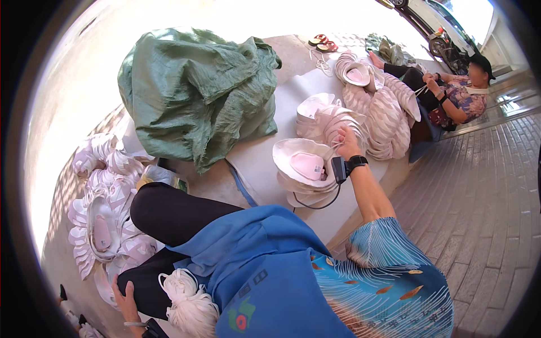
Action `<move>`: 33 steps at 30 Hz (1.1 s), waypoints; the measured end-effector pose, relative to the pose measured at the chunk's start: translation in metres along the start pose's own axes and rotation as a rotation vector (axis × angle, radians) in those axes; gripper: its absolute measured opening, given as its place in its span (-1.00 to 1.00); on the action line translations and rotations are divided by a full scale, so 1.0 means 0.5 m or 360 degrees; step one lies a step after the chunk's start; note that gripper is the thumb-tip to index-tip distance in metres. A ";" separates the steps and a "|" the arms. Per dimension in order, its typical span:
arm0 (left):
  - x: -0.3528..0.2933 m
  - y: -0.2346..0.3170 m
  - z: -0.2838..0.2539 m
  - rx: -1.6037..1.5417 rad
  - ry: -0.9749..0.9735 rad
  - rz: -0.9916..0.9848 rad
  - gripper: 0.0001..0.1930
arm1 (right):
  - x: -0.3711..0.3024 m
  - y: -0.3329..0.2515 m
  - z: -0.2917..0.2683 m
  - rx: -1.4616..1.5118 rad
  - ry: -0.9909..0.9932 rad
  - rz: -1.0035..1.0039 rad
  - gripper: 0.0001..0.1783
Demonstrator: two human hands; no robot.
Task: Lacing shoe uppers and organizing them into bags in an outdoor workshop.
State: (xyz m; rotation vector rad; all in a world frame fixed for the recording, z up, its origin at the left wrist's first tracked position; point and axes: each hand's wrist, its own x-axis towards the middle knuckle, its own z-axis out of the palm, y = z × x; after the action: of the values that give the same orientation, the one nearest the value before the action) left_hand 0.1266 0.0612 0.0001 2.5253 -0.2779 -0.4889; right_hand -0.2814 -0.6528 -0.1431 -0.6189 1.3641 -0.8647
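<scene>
My right hand [348, 143] reaches forward to the nested white shoe uppers [288, 151], its fingers curled closed at the rim of one. A pale pink insole [307, 167] shows inside the front upper. Exactly what the fingertips pinch is partly hidden. Low on the left, my left hand [127, 303] lies against my black-trousered knee, thumb and fingers apart, holding nothing. A bundle of white shoelaces [190, 304] rests on my lap, over the blue apron [270, 276].
More uppers [104, 197] are heaped at the left, others [380, 107] are stacked far right. A large green sack [197, 96] stands ahead on pale sheeting. At the far right a seated co-worker [459, 98] handles white lace. Red-and-black sandals [323, 43] lie beyond.
</scene>
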 end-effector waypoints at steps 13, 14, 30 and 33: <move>0.035 0.013 0.012 0.0005 -0.0085 0.0129 -0.41 | -0.077 -0.204 -0.046 0.0474 -0.0129 -0.0255 -0.60; 0.031 0.012 0.011 -0.0016 -0.0085 0.0126 -0.42 | -0.083 -0.187 -0.064 0.0475 -0.0115 -0.0288 -0.63; 0.029 0.001 0.012 0.0133 -0.0031 0.0118 -0.44 | -0.113 0.132 -0.496 0.0085 0.0539 0.0517 -0.20; 0.027 -0.016 0.007 0.0106 -0.0014 0.0154 -0.45 | -0.128 0.104 -0.500 -0.0485 0.0563 0.0255 -0.25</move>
State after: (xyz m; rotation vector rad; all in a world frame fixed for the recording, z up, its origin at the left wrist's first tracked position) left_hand 0.1383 0.0620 -0.0109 2.5603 -0.4240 -0.4601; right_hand -0.5186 -0.5454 -0.1816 -0.5959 1.8624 -0.6601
